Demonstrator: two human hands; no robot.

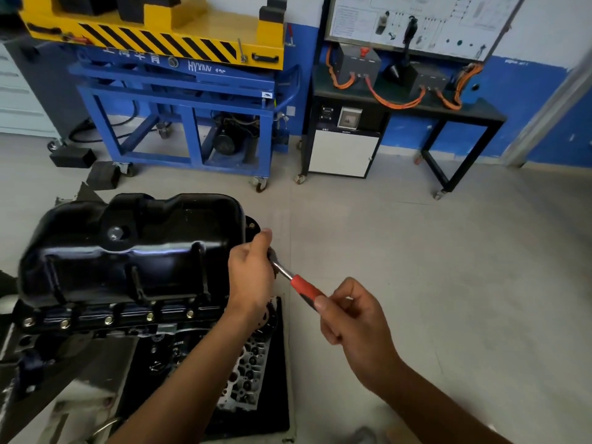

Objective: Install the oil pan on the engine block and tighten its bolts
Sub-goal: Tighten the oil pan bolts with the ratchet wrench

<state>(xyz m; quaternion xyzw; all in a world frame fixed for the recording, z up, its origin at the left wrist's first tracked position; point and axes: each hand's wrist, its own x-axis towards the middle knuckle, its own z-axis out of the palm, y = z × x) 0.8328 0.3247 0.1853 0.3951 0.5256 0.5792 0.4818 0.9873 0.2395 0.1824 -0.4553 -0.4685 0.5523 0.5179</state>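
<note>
The right hand (352,318) is closed round the near end of the red handle of a ratchet (301,286), thumb lying along the grip. The left hand (253,270) is curled over the ratchet's metal head and covers it, so the socket and whatever it sits on cannot be seen. This hand is pressed against the right end of the oil pan (128,251).

The oil pan, glossy black, sits upside-up on the engine block (96,328) at the near left, its flange lying on the block's edge. A row of bolts (109,320) with bright washers stands along the near flange.

Below the left forearm, a cylinder head (246,373) lies on a black mat (282,363) on the pale floor (448,251).

At the far left stands a blue cart (192,123) on castors with a yellow, black-striped top. To its right, against the blue and white wall, is a black table (448,113) carrying boxes linked by orange cables (394,102), with a diagram board (416,20) behind it.
</note>
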